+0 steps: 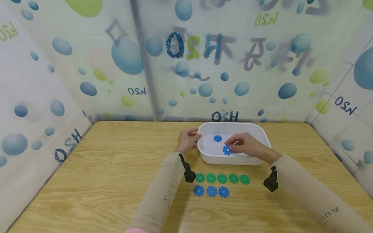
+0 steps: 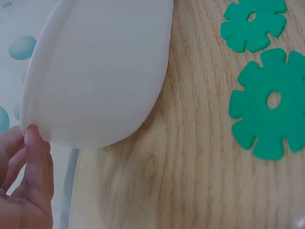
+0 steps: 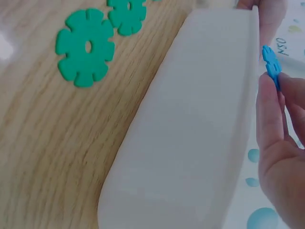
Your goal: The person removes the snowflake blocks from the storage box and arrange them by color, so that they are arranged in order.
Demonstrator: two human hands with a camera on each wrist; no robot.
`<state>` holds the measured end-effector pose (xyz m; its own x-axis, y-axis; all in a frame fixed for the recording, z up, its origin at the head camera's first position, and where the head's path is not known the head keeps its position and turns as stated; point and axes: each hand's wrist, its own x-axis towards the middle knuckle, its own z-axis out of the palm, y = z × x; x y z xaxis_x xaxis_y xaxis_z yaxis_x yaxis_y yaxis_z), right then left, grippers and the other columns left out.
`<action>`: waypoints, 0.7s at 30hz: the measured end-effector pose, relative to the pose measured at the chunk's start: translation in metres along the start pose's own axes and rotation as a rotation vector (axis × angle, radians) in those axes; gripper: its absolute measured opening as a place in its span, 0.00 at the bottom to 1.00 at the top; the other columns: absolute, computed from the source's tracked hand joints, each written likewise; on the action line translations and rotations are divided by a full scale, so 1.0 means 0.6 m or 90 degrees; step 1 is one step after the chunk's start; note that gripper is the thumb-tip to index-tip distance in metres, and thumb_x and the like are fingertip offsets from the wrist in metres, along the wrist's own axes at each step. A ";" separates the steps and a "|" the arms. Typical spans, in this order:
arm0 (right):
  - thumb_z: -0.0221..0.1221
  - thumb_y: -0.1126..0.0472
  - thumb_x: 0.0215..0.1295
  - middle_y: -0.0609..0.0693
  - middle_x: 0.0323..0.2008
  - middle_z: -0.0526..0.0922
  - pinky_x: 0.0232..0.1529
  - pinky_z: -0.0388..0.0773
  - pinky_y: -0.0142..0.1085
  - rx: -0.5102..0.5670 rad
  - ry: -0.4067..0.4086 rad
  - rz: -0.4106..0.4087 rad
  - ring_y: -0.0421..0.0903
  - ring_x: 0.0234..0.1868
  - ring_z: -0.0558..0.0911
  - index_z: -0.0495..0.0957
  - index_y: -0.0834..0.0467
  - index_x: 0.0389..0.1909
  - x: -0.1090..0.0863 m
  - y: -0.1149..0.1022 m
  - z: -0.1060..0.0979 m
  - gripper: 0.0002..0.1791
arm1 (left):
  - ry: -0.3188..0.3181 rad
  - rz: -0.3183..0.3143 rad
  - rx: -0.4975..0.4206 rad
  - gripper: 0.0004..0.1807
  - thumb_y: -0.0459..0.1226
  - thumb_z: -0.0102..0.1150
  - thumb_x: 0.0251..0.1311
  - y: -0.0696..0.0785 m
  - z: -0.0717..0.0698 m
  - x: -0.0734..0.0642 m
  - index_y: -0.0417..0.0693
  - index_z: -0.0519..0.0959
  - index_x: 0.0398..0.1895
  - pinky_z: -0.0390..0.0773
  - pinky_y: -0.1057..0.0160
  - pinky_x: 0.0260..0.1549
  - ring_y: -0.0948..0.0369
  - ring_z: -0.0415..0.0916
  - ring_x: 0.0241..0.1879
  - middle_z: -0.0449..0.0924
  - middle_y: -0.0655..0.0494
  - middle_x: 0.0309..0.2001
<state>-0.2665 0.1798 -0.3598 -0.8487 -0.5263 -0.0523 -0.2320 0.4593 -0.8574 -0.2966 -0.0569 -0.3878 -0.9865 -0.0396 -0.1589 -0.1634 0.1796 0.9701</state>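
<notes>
My right hand [image 1: 246, 144] pinches a blue snowflake disc [image 1: 227, 150] between thumb and fingers, above the white plastic tub [image 1: 231, 160]. In the right wrist view this blue snowflake disc [image 3: 271, 64] is seen nearly edge-on, near the tub's rim. Another blue snowflake disc [image 1: 218, 138] lies inside the tub. At the tub's left end, my left hand [image 1: 187, 140] holds the rim. The left wrist view shows its fingertips [image 2: 32, 130] against the tub's edge.
In front of the tub, several green snowflake discs [image 1: 222, 178] form a row on the wooden table [image 1: 108, 182]. Three blue snowflake discs [image 1: 211, 191] make a second row nearer to me. A patterned curtain [image 1: 188, 85] hangs behind the table.
</notes>
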 end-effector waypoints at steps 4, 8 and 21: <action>0.55 0.65 0.60 0.56 0.39 0.78 0.39 0.77 0.33 0.005 -0.015 -0.021 0.45 0.36 0.77 0.75 0.67 0.43 -0.018 -0.007 0.005 0.13 | 0.004 -0.008 -0.002 0.19 0.35 0.58 0.54 0.000 0.001 0.002 0.48 0.75 0.51 0.80 0.61 0.28 0.58 0.77 0.31 0.74 0.48 0.41; 0.55 0.66 0.59 0.57 0.36 0.78 0.37 0.78 0.32 0.015 -0.040 -0.050 0.43 0.33 0.77 0.75 0.69 0.42 -0.036 -0.011 0.015 0.12 | 0.004 -0.012 -0.004 0.19 0.35 0.58 0.54 -0.001 0.001 0.005 0.48 0.75 0.51 0.79 0.56 0.33 0.55 0.77 0.34 0.74 0.48 0.41; 0.55 0.69 0.58 0.55 0.35 0.79 0.35 0.77 0.30 -0.030 -0.115 -0.127 0.40 0.32 0.75 0.76 0.69 0.38 -0.086 0.013 0.044 0.08 | -0.002 -0.018 0.007 0.19 0.36 0.58 0.54 -0.001 0.000 0.005 0.48 0.74 0.52 0.80 0.62 0.28 0.55 0.77 0.34 0.74 0.48 0.41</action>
<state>-0.2117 0.1918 -0.3776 -0.6861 -0.7272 0.0204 -0.4110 0.3643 -0.8357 -0.2996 -0.0574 -0.3890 -0.9817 -0.0414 -0.1861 -0.1906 0.1888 0.9634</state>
